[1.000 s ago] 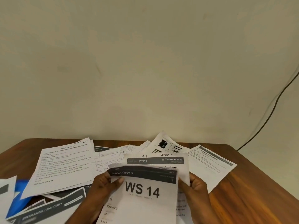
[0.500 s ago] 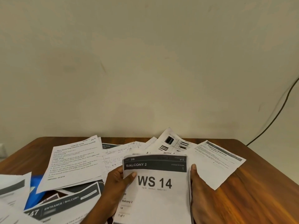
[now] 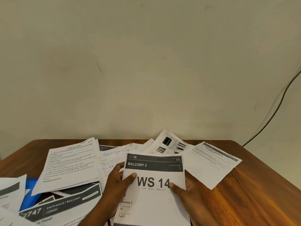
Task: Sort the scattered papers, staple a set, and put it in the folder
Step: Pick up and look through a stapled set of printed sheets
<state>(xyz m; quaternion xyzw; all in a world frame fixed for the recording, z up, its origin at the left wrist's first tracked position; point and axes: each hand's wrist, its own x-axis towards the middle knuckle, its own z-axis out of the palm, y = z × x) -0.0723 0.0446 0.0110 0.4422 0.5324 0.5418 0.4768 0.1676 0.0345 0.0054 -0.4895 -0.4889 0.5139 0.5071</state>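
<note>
Two hands (image 3: 117,185) on "WS 14" sheet (image 3: 154,198)

A sheet headed "WS 14" (image 3: 154,190) is held between the left hand (image 3: 117,185), at its left edge, and the right hand (image 3: 187,193), at its right edge, with a thumb laid on its face from each side. Left of the left fingers a typed sheet (image 3: 70,163) is laid over a sheet marked "ENTRANCE / BALCONY" (image 3: 63,204), and a folder (image 3: 30,194) is partly covered beneath both. Beyond the fingertips a handwritten sheet (image 3: 112,155) and a sheet of drawings (image 3: 171,144) are spread. Right of the right fingers a sheet headed "Organize Napkins" (image 3: 211,163) lies on the table (image 3: 260,185). A cable (image 3: 273,111) is run down the wall (image 3: 146,62) behind the table, at the right.
</note>
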